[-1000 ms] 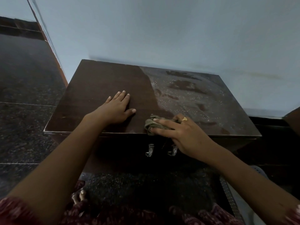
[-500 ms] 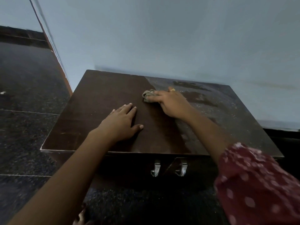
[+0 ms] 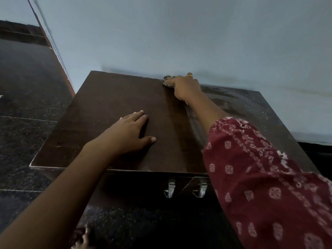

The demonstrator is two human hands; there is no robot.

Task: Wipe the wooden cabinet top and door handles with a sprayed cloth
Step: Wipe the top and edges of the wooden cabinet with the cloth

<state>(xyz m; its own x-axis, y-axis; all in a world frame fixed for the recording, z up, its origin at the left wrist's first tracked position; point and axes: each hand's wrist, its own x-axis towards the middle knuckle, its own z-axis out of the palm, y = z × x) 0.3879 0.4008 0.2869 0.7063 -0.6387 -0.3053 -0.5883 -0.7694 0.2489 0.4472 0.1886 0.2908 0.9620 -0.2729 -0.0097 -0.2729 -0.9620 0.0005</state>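
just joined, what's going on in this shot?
A person is wiping a wooden cabinet top. The right hand holds a bunched cloth against the far edge by the wall, about mid-width. The left hand lies flat on the top nearer the front, fingers straight. The left part of the top looks dark and clean, while the right part shows dust and streaks. The two door handles below the front edge are not being touched.
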